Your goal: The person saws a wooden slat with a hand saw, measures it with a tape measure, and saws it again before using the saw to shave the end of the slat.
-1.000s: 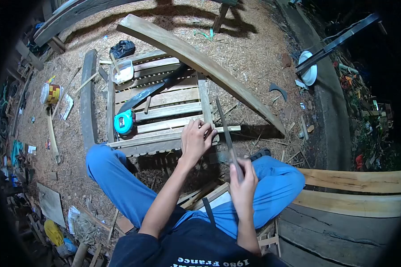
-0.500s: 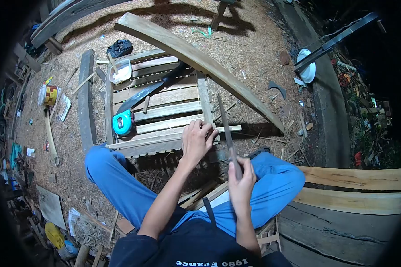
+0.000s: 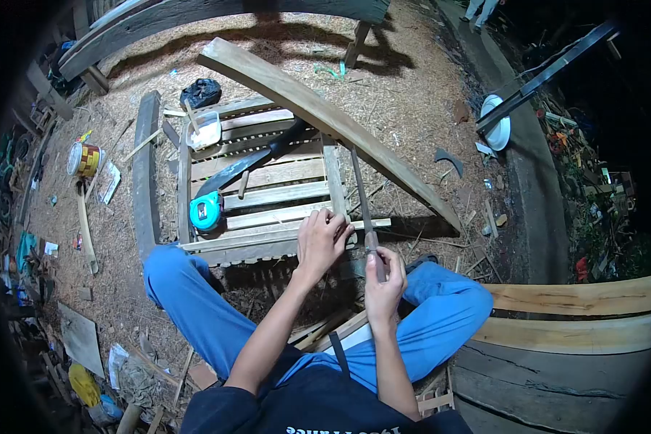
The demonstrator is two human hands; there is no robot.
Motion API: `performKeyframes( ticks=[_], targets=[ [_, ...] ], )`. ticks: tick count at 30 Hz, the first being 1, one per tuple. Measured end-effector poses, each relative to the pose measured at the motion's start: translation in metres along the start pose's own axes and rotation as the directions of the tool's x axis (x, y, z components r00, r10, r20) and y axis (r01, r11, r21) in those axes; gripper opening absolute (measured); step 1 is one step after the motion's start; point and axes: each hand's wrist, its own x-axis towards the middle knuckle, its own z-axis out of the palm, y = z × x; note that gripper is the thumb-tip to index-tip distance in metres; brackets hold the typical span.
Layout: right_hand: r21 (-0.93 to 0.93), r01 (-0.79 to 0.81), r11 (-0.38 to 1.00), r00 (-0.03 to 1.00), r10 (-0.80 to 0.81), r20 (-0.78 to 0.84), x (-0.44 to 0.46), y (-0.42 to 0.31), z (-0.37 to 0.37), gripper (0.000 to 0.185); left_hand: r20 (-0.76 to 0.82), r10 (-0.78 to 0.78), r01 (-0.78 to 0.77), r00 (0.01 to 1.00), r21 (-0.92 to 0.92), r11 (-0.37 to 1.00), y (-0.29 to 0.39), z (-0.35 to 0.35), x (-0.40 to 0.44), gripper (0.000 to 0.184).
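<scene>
My left hand (image 3: 321, 242) bends over a thin wooden strip (image 3: 267, 235) at the near edge of a slatted wooden panel (image 3: 267, 172), its fingers closed on the strip. In my right hand (image 3: 385, 282) is a long, narrow-bladed hand tool (image 3: 362, 192), dark and tapering, pointing away from me. Its blade crosses the strip near the right end, which sticks out past the panel; whether it is a saw, file or knife I cannot tell. A turquoise tape measure (image 3: 206, 210) rests on the panel's left side, beside a long dark curved blade (image 3: 239, 168) and a short wooden stick (image 3: 243, 184).
A long curved beam (image 3: 304, 101) slants over the panel's far right corner. Left of the panel lies a grey plank (image 3: 146, 173). A plastic tub (image 3: 204, 132) and black bag (image 3: 201, 92) are beyond. Boards (image 3: 571, 333) lie at my right. A person's legs (image 3: 479, 11) show far off.
My right hand has pushed forward and slightly left, carrying the narrow-bladed tool along the strip's edge. My left hand stays on the strip. The view has shifted a little, and a person's legs now appear.
</scene>
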Motion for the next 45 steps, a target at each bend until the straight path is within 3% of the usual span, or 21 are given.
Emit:
performKeyframes(
  ticks=[1,4,7,11,14,24,29,35,42,45],
  targets=[
    [-0.005,0.002,1.0,1.0,-0.002,-0.005,-0.002,0.007,0.001,0.025,0.0,0.004,-0.004,1.0,-0.006,1.0,0.002,-0.001,0.001,0.026],
    [-0.006,0.002,1.0,1.0,-0.002,-0.015,-0.011,0.025,0.013,0.049,0.017,0.008,-0.008,1.0,0.014,1.0,0.003,-0.001,0.001,0.026],
    [-0.04,0.045,0.998,0.998,-0.047,-0.049,-0.015,0.029,0.017,0.051,0.025,-0.009,0.009,1.0,0.028,1.0,0.0,-0.001,-0.001,0.026],
    [-0.081,0.006,0.997,0.997,0.001,0.079,-0.016,0.021,-0.002,0.051,0.011,-0.007,0.007,1.0,0.008,1.0,-0.001,0.002,0.0,0.025],
    [0.043,0.071,0.997,0.994,-0.067,-0.085,-0.02,-0.006,-0.015,0.046,0.005,-0.014,0.014,1.0,-0.013,1.0,0.0,0.0,0.001,0.022],
    [0.084,0.054,0.995,0.998,-0.051,-0.038,-0.023,0.005,-0.015,0.045,-0.012,0.105,-0.105,0.994,0.049,0.993,-0.002,-0.016,0.011,0.017],
    [-0.026,0.04,0.999,0.997,-0.038,0.072,-0.02,0.007,-0.024,0.046,0.031,0.06,-0.059,0.998,-0.025,0.998,-0.008,-0.008,-0.001,0.018],
    [-0.083,0.007,0.996,0.996,0.0,0.088,-0.019,0.001,-0.029,0.045,0.044,-0.011,0.012,0.999,-0.043,0.999,-0.008,-0.004,-0.001,0.017],
    [-0.146,0.074,0.987,0.987,-0.052,0.153,-0.015,-0.002,-0.021,0.049,-0.019,0.048,-0.049,0.999,-0.074,0.996,-0.006,-0.01,0.0,0.018],
    [-0.143,0.054,0.988,0.984,-0.028,0.178,-0.011,-0.001,-0.022,0.05,0.034,0.029,-0.026,0.999,-0.092,0.995,-0.007,-0.01,0.001,0.017]
  ],
)
